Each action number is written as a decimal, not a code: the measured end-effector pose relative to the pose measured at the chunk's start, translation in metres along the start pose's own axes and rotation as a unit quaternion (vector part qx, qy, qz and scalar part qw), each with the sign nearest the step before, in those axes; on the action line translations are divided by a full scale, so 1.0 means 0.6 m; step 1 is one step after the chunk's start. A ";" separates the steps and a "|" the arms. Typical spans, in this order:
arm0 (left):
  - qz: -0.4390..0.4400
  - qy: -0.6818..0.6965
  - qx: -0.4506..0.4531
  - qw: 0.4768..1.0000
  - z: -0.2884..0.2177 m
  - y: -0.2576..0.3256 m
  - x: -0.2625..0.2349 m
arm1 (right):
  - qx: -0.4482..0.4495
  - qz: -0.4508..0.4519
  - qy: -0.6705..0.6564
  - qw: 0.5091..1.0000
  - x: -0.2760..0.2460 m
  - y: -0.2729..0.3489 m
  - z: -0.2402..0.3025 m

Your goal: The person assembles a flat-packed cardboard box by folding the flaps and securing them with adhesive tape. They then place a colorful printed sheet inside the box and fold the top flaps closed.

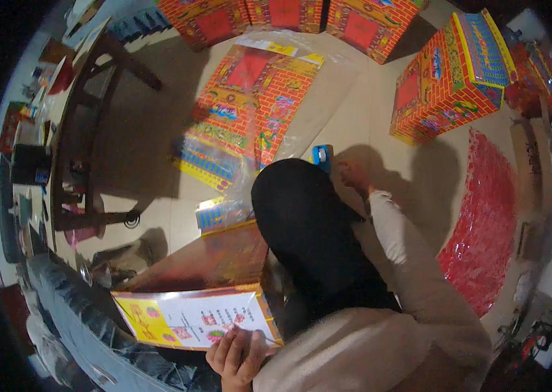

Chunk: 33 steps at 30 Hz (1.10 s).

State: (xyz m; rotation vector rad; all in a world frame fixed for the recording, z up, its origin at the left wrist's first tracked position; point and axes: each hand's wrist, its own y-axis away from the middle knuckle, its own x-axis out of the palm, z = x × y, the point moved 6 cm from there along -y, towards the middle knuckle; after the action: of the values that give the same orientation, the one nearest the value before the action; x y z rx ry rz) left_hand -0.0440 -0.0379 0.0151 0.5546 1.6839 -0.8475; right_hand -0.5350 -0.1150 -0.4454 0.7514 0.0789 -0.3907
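Along the lower edge, my left hand is closed on the edge of a brick-patterned printed cardboard box, at its white and yellow panel. The box stands tilted, partly hidden by a black cloth-covered shape between my arms. My right arm, in a beige sleeve, reaches forward. My right hand has its fingers out and apart, just beside a small blue and white object like a tape dispenser, without clearly touching it. Beyond lies a flat printed cardboard house sheet with clear plastic film.
Assembled cardboard houses stand at the back and at the right. A red plastic-wrapped bundle lies on the right floor. A wooden table is at left, above a pink bucket. Blue-grey plastic-covered material lies lower left.
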 end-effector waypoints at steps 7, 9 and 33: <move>-0.022 0.018 -0.059 0.998 -0.022 -0.007 0.004 | -0.249 0.029 0.050 0.967 0.028 -0.043 -0.023; -0.024 0.010 -0.053 0.998 -0.025 -0.001 0.005 | -0.192 0.015 0.058 0.980 0.055 -0.060 -0.034; -0.033 -0.051 -0.054 0.997 -0.039 -0.011 0.003 | -0.074 -0.041 -0.223 0.971 0.061 0.008 -0.074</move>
State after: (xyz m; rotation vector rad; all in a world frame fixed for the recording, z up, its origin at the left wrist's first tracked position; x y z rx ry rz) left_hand -0.0639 -0.0238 0.0178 0.3780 1.6509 -0.8136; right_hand -0.4966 -0.0933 -0.4823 0.4998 -0.2814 -0.6172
